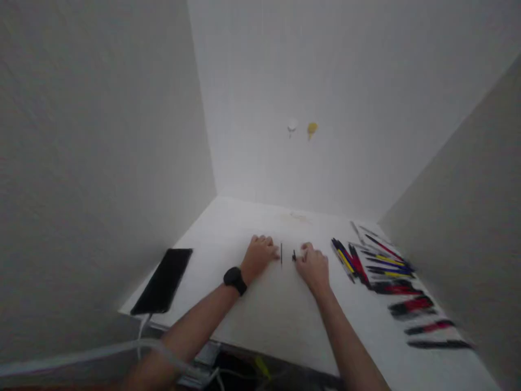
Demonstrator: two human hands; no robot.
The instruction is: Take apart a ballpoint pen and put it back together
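A person's left hand (261, 254) is curling just beside a thin dark rod (281, 253) on a white tabletop (277, 320), the right hand (314, 266) by a small blurred dark piece (293, 256), both grips being impossible to tell.

Two hands (259, 257), dark rod (281, 253) between, pens (358, 264)

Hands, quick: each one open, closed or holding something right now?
Left hand: partly curled beside a thin dark rod; grip cannot be told.
Right hand: partly curled at a small dark piece; too blurred to tell.
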